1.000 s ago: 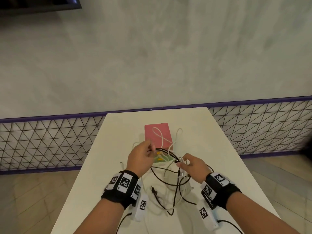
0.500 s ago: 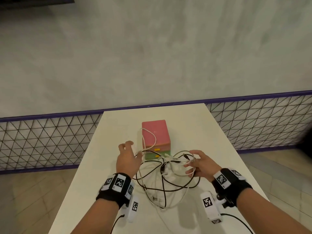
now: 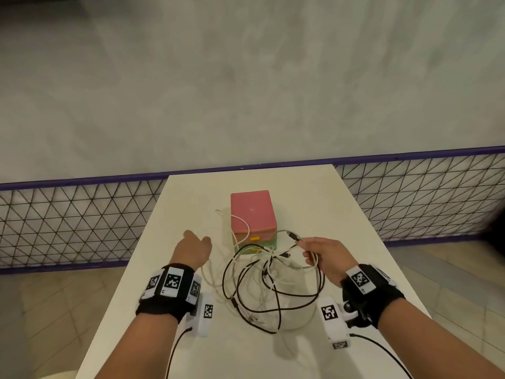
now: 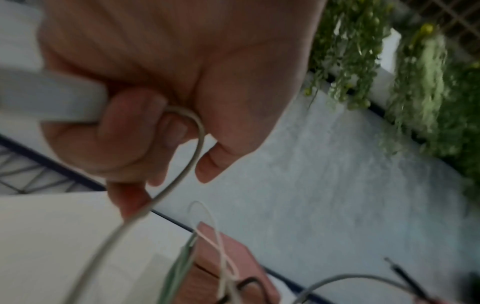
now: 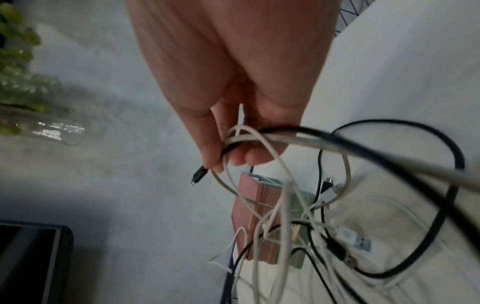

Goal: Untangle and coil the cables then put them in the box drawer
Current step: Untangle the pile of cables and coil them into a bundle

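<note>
The white table point(image 3: 314, 203) is carrying a pink and green box drawer point(image 3: 252, 214) toward its far edge, and the tangle of black and white cables point(image 3: 269, 280) is sprawling in front of it toward the near edge, one white strand draping up over the box. The right hand point(image 3: 326, 258) is curling its fingers round a bundle of strands beside a black plug point(image 5: 198, 175), while the left hand point(image 3: 192, 251) is hooking its curled fingers point(image 4: 135, 115) through a single grey loop. The cables are looking light, limp and springy, so a hold just behind a plug probably suits best, because a mid-strand pull is likely tightening knots.
</note>
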The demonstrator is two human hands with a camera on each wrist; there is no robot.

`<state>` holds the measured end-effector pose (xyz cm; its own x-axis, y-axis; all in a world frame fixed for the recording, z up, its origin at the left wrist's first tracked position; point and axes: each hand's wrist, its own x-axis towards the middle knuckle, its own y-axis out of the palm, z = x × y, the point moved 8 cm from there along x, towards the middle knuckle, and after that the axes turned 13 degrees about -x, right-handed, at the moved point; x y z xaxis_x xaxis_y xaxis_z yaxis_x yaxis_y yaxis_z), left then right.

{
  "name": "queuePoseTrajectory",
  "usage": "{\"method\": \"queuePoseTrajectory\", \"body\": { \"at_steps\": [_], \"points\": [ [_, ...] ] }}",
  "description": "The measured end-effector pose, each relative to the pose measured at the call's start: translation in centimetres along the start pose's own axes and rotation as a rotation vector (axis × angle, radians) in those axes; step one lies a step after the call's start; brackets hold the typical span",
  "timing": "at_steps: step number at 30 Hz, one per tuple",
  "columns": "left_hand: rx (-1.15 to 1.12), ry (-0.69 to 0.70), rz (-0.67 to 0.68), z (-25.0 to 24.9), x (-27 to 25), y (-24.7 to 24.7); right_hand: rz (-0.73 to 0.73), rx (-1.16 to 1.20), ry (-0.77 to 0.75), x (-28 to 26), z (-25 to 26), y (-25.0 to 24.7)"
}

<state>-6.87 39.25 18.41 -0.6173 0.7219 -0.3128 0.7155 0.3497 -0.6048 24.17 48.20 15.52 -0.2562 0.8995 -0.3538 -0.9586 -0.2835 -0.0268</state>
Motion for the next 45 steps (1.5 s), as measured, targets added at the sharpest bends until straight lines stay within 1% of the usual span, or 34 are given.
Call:
{"method": "queuePoseTrajectory", "body": {
  "at_steps": [2, 4, 5, 6, 7, 8, 9, 10, 12, 14, 16, 19, 21, 23, 25, 26, 28, 30, 32, 34, 35, 36, 37, 38, 39, 40, 41, 42, 43, 44, 45],
  "points": [
    [-0.082, 0.077, 0.052, -1.7, -1.0, 1.1, -0.034, -0.125, -0.025, 0.4, 0.6, -0.1],
    [-0.227, 0.128, 0.041, -2.7, -1.9, 1.7, -0.044, -0.193, -0.06, 0.4, 1.4, 0.1],
    [-0.314, 0.142, 0.017, -3.0, -2.1, 1.8, -0.033, -0.151, -0.069, 0.3, 1.8, 0.3],
    [-0.404, 0.139, -0.009, -3.0, -2.1, 1.8, -0.001, -0.058, -0.068, 0.1, 2.1, 0.6],
    [-0.494, 0.131, -0.015, -3.0, -2.0, 1.8, 0.057, 0.05, -0.059, -0.1, 2.3, 1.0],
    [-0.586, 0.124, 0.012, -3.1, -2.0, 2.0, 0.127, 0.135, -0.05, -0.5, 2.7, 1.7],
    [-0.673, 0.121, 0.067, -3.6, -2.3, 2.2, 0.193, 0.157, -0.045, -0.9, 3.0, 2.3],
    [-0.755, 0.128, 0.14, -4.4, -2.8, 2.5, 0.242, 0.112, -0.054, -1.2, 3.3, 2.8],
    [-0.846, 0.176, 0.307, -6.5, -4.2, 3.3, 0.292, -0.082, -0.093, -1.8, 3.9, 3.9],
    [-0.852, 0.212, 0.47, -8.0, -5.2, 4.6, 0.309, -0.258, -0.128, -2.2, 4.3, 5.0],
    [-0.797, 0.212, 0.548, -8.4, -5.6, 5.9, 0.301, -0.363, -0.159, -2.4, 4.8, 5.9],
    [-0.672, 0.221, 0.541, -8.2, -6.1, 7.7, 0.251, -0.465, -0.224, -2.5, 5.3, 6.7],
    [-0.634, 0.238, 0.554, -8.2, -7.0, 9.0, 0.233, -0.483, -0.231, -2.6, 5.3, 7.2],
    [-0.591, 0.294, 0.528, -8.1, -7.4, 9.6, 0.232, -0.431, -0.202, -2.9, 5.1, 7.6],
    [-0.569, 0.352, 0.489, -8.0, -7.3, 9.5, 0.244, -0.329, -0.149, -3.1, 4.8, 7.8],
    [-0.572, 0.378, 0.489, -8.0, -7.3, 9.3, 0.242, -0.271, -0.124, -3.1, 4.6, 7.7],
    [-0.575, 0.443, 0.532, -8.1, -7.5, 9.2, 0.221, -0.171, -0.08, -2.9, 4.1, 7.4],
    [-0.548, 0.521, 0.524, -8.3, -7.9, 8.8, 0.17, -0.162, -0.075, -2.6, 3.8, 6.8],
    [-0.554, 0.531, 0.442, -8.1, -7.7, 7.8, 0.018, -0.238, -0.081, -1.6, 3.5, 4.9],
    [-0.616, 0.506, 0.378, -7.8, -7.3, 6.4, -0.165, -0.336, -0.022, 0.2, 2.5, 1.8],
    [-0.645, 0.488, 0.352, -7.5, -7.0, 5.7, -0.208, -0.41, 0.029, 0.9, 1.9, 0.5],
    [-0.665, 0.471, 0.322, -7.3, -6.7, 5.1, -0.217, -0.545, 0.07, 1.3, 1.6, -0.4],
    [-0.676, 0.46, 0.293, -7.0, -6.4, 4.5, -0.219, -0.718, 0.075, 1.3, 1.7, -1.0],
    [-0.675, 0.456, 0.266, -7.0, -6.2, 4.1, -0.231, -0.865, 0.015, 0.9, 2.5, -0.8],
    [-0.669, 0.46, 0.238, -7.0, -6.1, 3.7, -0.218, -0.943, -0.125, 0.1, 3.9, 0.2],
    [-0.654, 0.468, 0.211, -7.2, -6.0, 3.4, -0.138, -0.956, -0.28, -1.1, 5.4, 2.1],
    [-0.634, 0.472, 0.188, -7.3, -5.9, 3.2, -0.008, -0.927, -0.396, -2.4, 6.4, 4.3],
    [-0.619, 0.472, 0.181, -7.6, -6.0, 3.2, 0.128, -0.899, -0.449, -3.7, 6.8, 6.3],
    [-0.617, 0.471, 0.188, -7.8, -5.9, 3.2, 0.245, -0.834, -0.439, -4.6, 6.5, 7.8],
    [-0.629, 0.464, 0.213, -8.0, -5.9, 3.3, 0.307, -0.723, -0.401, -5.1, 6.3, 8.6],
    [-0.662, 0.446, 0.26, -8.2, -5.9, 3.4, 0.322, -0.634, -0.37, -5.4, 6.3, 8.7]
  ]
}}
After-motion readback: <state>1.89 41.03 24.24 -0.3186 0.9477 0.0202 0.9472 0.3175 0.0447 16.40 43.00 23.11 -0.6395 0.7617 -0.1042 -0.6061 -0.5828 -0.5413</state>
